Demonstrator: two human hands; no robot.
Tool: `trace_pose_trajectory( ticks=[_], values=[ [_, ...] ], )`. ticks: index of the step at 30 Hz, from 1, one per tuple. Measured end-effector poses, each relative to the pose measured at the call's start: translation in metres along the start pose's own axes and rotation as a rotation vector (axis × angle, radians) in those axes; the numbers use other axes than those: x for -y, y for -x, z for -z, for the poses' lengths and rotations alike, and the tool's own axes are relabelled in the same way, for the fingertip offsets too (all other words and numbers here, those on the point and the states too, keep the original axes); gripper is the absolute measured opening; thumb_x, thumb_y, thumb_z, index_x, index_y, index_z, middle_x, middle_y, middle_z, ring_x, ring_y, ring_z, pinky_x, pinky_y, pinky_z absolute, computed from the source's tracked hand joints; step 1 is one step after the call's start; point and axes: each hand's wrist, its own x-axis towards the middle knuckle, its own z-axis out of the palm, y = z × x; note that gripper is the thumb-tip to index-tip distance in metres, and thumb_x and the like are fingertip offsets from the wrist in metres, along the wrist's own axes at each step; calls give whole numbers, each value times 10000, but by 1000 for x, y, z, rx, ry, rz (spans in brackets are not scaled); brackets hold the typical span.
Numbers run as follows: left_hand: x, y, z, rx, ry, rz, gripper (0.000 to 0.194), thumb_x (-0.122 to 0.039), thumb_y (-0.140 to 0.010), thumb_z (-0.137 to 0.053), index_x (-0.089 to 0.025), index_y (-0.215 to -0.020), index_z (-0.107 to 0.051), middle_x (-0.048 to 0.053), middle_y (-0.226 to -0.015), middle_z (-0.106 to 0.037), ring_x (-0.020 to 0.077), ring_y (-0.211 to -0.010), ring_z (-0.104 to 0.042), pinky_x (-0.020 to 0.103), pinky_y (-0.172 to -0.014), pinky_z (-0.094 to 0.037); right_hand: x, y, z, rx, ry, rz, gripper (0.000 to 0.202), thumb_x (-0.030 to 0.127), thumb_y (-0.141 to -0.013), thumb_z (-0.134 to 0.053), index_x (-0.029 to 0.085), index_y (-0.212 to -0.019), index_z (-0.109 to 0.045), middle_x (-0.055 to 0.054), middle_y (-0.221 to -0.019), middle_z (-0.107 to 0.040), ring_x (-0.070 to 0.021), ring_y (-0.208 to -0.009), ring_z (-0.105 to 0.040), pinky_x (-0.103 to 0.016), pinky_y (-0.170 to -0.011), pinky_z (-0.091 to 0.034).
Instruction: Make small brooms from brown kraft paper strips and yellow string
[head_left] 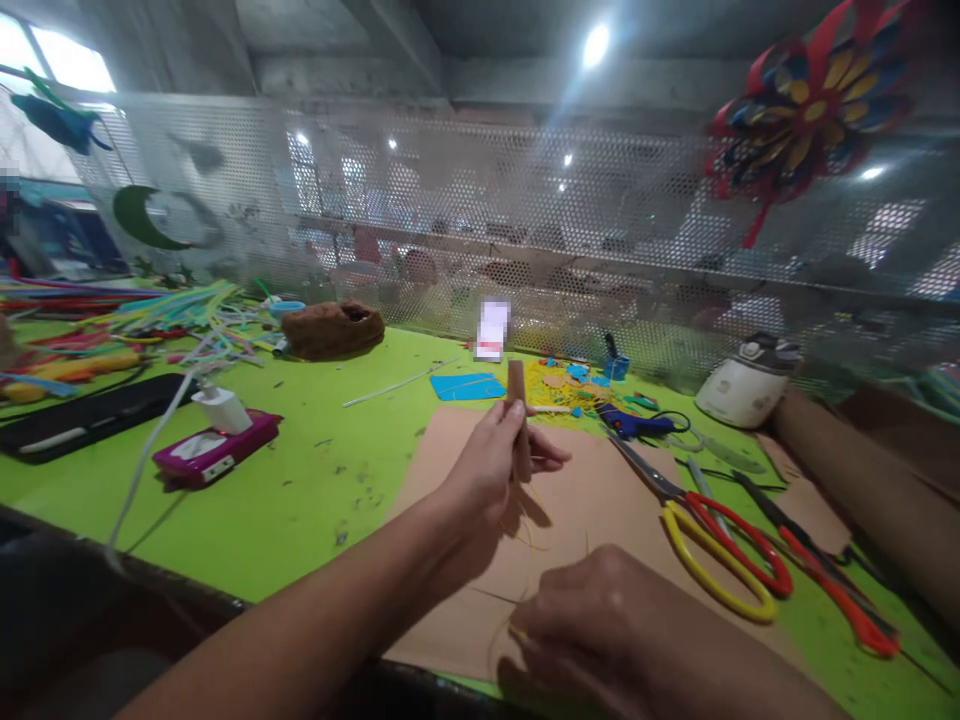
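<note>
My left hand (499,455) is closed round a narrow brown strip (516,380), which stands upright between thumb and fingers. Thin yellow thread (534,545) hangs below it over a large brown sheet (574,490) on the green table. Nearer to me, my right hand (581,625) is closed in a pinch low over the sheet, with a thin yellow strand at its fingertips. Large scissors (720,555) with red and yellow handles lie just right of the sheet.
Behind the sheet are a blue piece (469,386), yellow shreds (559,385) and a blue glue gun (637,422). A purple power strip (217,450) lies left. Another person's arm (862,480) reaches in at right beside a white container (746,385); red-handled scissors (847,600) lie nearby.
</note>
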Motion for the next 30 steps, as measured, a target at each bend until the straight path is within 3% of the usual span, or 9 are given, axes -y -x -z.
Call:
trace_pose_trajectory(
  ticks=[3,5,11,15,22,30],
  values=[
    [9,8,-6,115,-42,76,145,-323,-930,-384,-188,-922,-436,-15,-602,-568,146,-571,-619,263,-577,-475,-9,-3,-3,-239,131,-111,113,189,-744,-587,192,-665,-507,42,-579,-515,-95,-490,-392,-239,-477,-251],
    [15,12,-8,188,-105,90,182,-356,-906,-444,-177,-926,-466,-16,-618,-559,110,-515,-560,213,-504,-415,-19,-1,1,-332,139,-161,63,176,-778,-543,183,-715,-542,13,-620,-563,-119,-533,-460,-245,-510,-290],
    [19,15,-5,289,-95,115,257,-428,-876,-481,-174,-916,-467,-36,-593,-510,90,-463,-481,217,-483,-386,-33,7,18,-368,7,-211,246,229,-935,-410,181,-781,-595,-18,-714,-632,-146,-646,-554,-259,-599,-368],
    [19,12,-3,258,-112,120,274,-435,-867,-495,-175,-947,-467,-33,-618,-513,81,-456,-471,214,-477,-382,-31,6,18,-397,-88,-206,250,257,-941,-427,187,-812,-629,-17,-715,-653,-146,-639,-571,-254,-597,-396],
    [20,17,-5,376,-194,182,266,-453,-900,-411,-188,-900,-435,-51,-581,-480,67,-384,-429,181,-367,-283,-43,5,18,-591,-33,-219,248,211,-908,-470,186,-710,-617,-15,-665,-654,-143,-594,-569,-251,-591,-404],
    [17,26,-6,457,-230,164,355,-506,-919,-340,-180,-954,-478,-69,-554,-406,51,-394,-310,169,-377,-228,-63,11,27,-637,-4,-311,328,315,-910,-476,171,-648,-612,16,-546,-540,-124,-520,-474,-246,-516,-342]
  ],
)
